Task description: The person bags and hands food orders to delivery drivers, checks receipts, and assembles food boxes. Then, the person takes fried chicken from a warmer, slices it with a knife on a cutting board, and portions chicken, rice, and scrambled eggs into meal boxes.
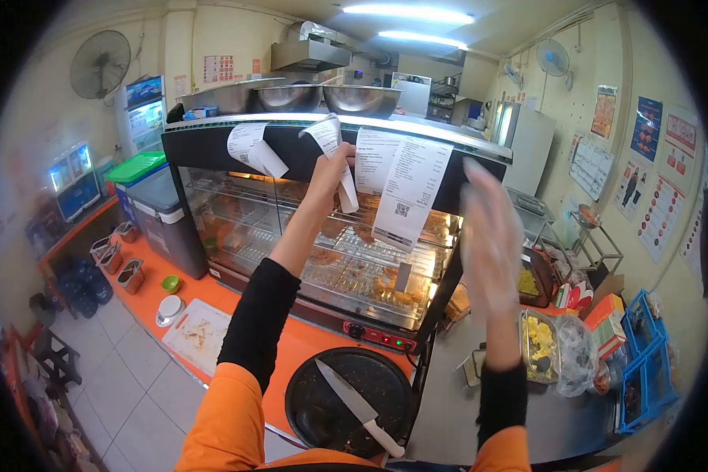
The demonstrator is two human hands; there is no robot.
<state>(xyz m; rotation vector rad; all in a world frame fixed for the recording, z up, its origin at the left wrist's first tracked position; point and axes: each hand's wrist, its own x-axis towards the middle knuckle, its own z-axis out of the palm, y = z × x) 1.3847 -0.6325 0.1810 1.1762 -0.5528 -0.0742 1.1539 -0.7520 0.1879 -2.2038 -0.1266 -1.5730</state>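
My left hand (332, 171), raised to the dark top edge of the glass display warmer (346, 252), pinches a curling white receipt (323, 135). To its left another curled receipt (248, 145) hangs from the same edge. On its right hang a shorter printed receipt (375, 161) and a long one with a square code (405, 193). My right hand (492, 244), in a clear plastic glove and blurred, is up beside the long receipt with fingers stretched out and nothing visible in it. Fried food on racks shows behind the glass.
Below the warmer, a white-handled knife (348, 393) lies across a round black board (311, 417). A white cutting board (199, 334) rests on the orange counter at left. Steel bowls (362, 100) stand on top. A tray of yellow food (540, 346) and blue baskets (643, 374) are right.
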